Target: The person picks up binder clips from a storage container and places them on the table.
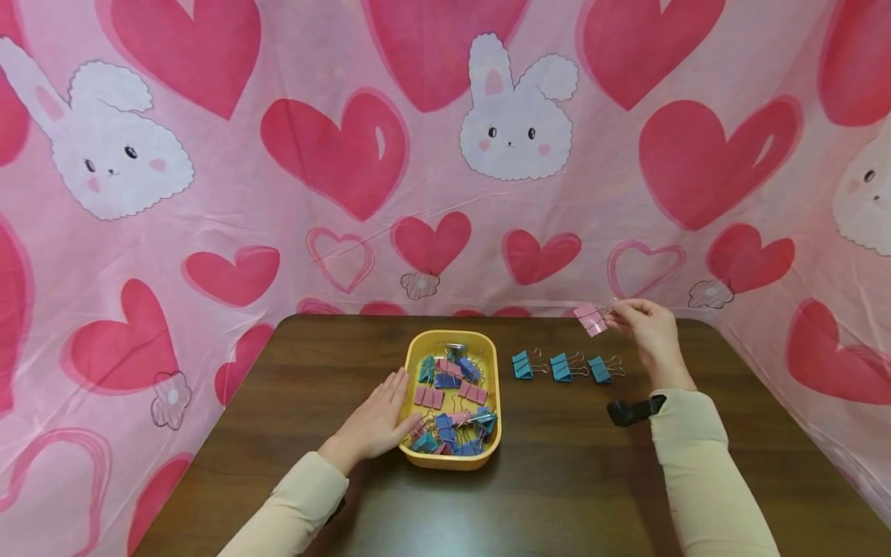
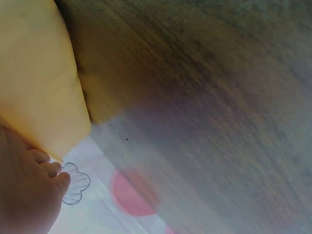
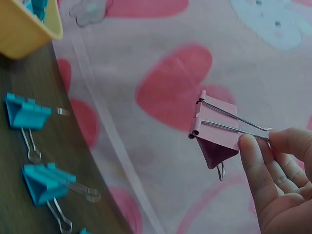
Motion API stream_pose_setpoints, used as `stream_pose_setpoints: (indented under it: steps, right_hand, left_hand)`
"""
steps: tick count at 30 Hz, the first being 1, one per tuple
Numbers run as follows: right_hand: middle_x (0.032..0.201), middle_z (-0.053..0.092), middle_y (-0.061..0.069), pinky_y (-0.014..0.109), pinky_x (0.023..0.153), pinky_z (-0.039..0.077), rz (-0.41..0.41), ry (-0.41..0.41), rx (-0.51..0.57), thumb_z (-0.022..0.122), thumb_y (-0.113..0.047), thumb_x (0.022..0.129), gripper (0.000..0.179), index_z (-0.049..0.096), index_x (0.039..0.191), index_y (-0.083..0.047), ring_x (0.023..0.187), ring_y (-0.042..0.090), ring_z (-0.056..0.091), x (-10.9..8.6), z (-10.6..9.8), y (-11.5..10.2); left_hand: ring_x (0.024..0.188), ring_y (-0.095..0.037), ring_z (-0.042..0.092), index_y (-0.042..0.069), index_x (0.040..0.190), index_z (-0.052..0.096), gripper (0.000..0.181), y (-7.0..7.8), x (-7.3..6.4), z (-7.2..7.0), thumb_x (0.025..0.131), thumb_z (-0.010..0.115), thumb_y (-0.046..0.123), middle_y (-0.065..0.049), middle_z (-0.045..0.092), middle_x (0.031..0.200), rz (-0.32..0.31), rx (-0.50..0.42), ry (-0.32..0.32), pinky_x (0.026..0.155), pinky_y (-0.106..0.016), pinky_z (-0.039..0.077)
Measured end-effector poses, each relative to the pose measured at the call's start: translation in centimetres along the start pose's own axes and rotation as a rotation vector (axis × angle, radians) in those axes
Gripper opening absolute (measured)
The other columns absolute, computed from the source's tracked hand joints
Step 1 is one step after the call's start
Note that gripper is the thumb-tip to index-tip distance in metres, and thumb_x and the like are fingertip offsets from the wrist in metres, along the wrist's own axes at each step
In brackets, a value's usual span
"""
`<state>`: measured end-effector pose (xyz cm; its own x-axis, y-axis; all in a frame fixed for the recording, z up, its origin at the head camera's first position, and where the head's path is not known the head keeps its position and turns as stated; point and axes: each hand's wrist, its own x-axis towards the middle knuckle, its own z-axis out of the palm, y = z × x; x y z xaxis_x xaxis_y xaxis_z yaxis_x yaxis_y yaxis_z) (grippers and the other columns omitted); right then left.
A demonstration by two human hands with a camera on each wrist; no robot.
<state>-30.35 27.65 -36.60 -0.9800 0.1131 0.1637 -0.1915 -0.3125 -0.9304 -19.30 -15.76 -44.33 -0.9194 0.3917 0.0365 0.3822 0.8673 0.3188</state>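
My right hand (image 1: 649, 333) pinches a pink binder clip (image 1: 592, 318) by one wire handle, held up above the back of the table. In the right wrist view the same pink binder clip (image 3: 217, 129) hangs between thumb and fingertips of the right hand (image 3: 282, 170). Below it, three teal binder clips (image 1: 561, 367) stand in a row. The left hand (image 1: 376, 418) rests with extended fingers against the left side of a yellow tray (image 1: 452, 462). Inside the tray lie several pink, blue and teal binder clips, such as a pink one (image 1: 428, 398).
A dark wooden table (image 1: 557, 480) carries everything. Pink cloth (image 1: 431, 193) with hearts and rabbits hangs behind and at both sides, close to the table's back edge. The three teal clips sit to the right of the tray.
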Motion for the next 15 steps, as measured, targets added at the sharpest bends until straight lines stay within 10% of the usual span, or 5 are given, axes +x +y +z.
stream_pose_setpoints:
  steps: [7,15]
  right_hand:
    - [0.084,0.068,0.016,0.034,0.068,0.053,0.031,0.065,0.044,0.069,-0.003,0.081,0.015,0.07,0.095,0.004,0.078,0.023,0.067,6.6,-10.8,6.7]
    - [0.072,0.066,0.009,0.03,0.062,0.053,0.1,0.213,0.031,0.066,0.003,0.081,0.004,0.069,0.08,0.0,0.066,0.018,0.067,2.3,-9.1,2.7]
  left_hand:
    - [0.138,-0.027,0.01,-0.002,0.145,0.016,0.078,0.0,0.0,0.0,0.092,0.045,0.048,-0.014,0.013,0.151,-0.004,-0.008,-0.005,0.108,-0.04,0.016]
    - [0.138,-0.027,0.011,-0.002,0.145,0.016,0.078,0.0,0.0,-0.1,0.092,0.044,0.048,-0.014,0.014,0.151,0.0,-0.005,-0.002,0.108,-0.04,0.016]
